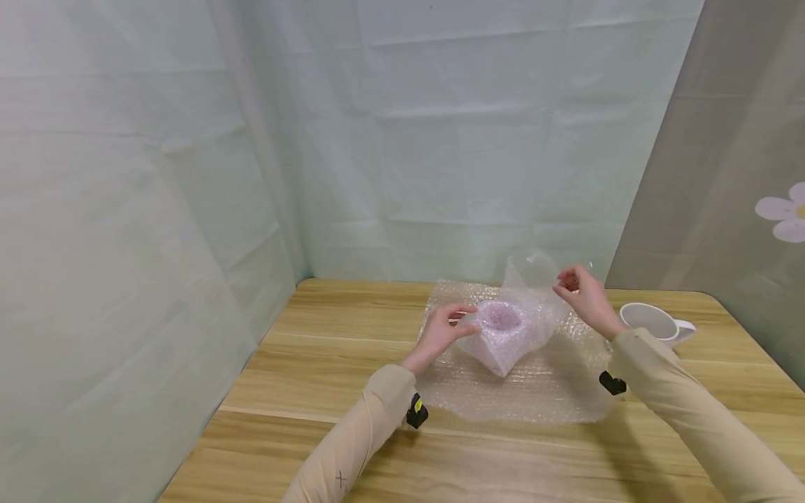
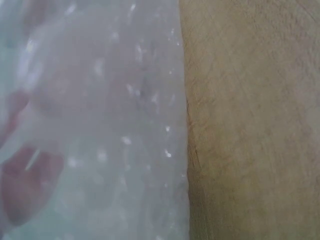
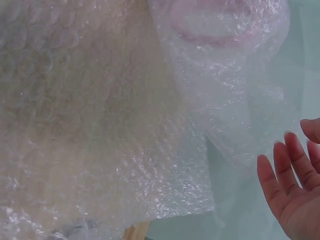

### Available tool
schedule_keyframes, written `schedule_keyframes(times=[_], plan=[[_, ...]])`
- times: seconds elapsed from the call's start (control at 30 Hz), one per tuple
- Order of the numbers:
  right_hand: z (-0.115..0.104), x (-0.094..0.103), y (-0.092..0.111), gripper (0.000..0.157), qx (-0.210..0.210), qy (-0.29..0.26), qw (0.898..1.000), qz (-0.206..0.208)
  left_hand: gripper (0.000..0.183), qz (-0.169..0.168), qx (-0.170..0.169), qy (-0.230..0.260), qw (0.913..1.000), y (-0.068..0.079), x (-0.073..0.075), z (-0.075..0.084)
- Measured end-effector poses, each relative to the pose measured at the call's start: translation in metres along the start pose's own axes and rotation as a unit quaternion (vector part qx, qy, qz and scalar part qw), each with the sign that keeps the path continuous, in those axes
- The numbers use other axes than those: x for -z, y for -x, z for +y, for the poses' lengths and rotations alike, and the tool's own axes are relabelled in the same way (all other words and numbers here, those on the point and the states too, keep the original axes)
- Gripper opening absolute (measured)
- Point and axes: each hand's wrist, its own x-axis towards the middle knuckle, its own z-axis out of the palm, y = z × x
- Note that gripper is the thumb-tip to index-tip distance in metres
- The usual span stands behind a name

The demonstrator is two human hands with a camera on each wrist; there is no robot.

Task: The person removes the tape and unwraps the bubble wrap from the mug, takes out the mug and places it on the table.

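A pink thing with a round rim [image 1: 502,316] stands in the middle of a bubble wrap sheet [image 1: 522,399]; its kind is veiled by the layers folded up around it. At its left side is my left hand [image 1: 442,330], thumb and fingers apart, fingertips right at the wrapped side. In the left wrist view, fingers [image 2: 30,182] show blurred through the wrap. My right hand [image 1: 586,299] is raised at the right, beside an upright flap of wrap [image 1: 534,271]. Its fingers [image 3: 285,167] are spread and nearly straight in the right wrist view, just off the wrap's tip.
A white mug [image 1: 648,321] with its handle to the right stands behind my right forearm. The wooden table [image 1: 352,314] ends at a pale green cloth [image 1: 453,161] at the back and left. A grey cloth with a flower print [image 1: 782,209] hangs at the right.
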Motion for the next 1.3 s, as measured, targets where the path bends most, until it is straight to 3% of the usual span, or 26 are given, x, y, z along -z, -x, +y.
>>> schedule_keyframes(times=[0.5,0.93,1.3], plan=[[0.016,0.002,0.007,0.029,-0.007,-0.006,1.0,-0.021,0.033,-0.006,0.0,0.005,1.0,0.001,-0.001,-0.001],[0.008,-0.003,0.008,0.032,0.002,-0.008,0.998,-0.056,0.032,0.0,-0.004,0.002,1.0,0.001,0.0,-0.002],[-0.001,-0.022,0.013,0.02,0.079,-0.04,0.996,-0.016,0.032,0.003,-0.011,0.002,0.9999,0.0,-0.001,-0.003]])
